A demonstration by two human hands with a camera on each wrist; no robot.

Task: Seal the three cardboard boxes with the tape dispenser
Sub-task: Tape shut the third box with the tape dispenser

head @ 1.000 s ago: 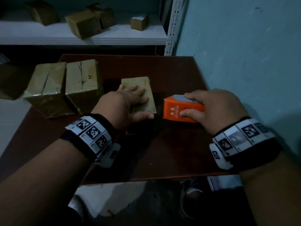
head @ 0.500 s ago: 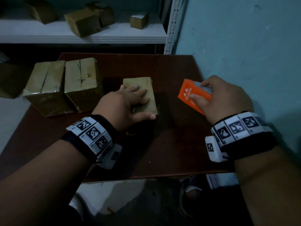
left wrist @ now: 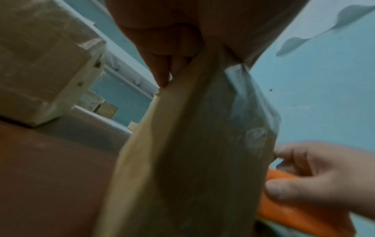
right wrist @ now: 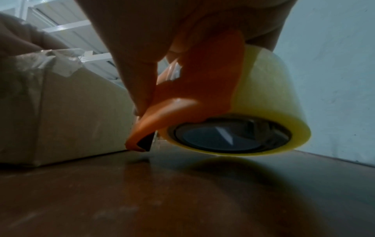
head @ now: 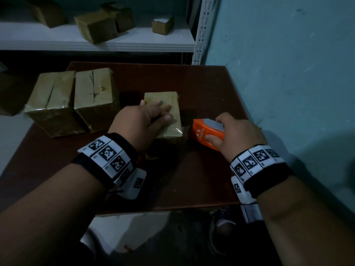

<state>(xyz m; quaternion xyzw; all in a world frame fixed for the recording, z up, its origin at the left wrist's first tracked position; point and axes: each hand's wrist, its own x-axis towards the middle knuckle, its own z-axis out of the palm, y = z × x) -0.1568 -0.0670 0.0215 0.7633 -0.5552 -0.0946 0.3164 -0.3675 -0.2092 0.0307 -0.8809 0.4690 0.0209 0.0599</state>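
Note:
A small cardboard box lies at the middle of the brown table. My left hand lies on top of it, fingers spread over the lid, pressing it down. Clear tape shows crumpled on the box's right side. My right hand grips the orange tape dispenser just right of the box. In the right wrist view the dispenser's nose touches the table beside the box wall, with the clear tape roll just above the tabletop. Two bigger boxes stand side by side at the left.
A white shelf behind the table carries several more boxes. The teal wall runs close along the table's right edge. The table's front edge is near my wrists, with a shoe on the floor below.
Half a second ago my right hand held the dispenser raised and tilted away to the right; now it is back down beside the small box. My left hand has stayed on the box.

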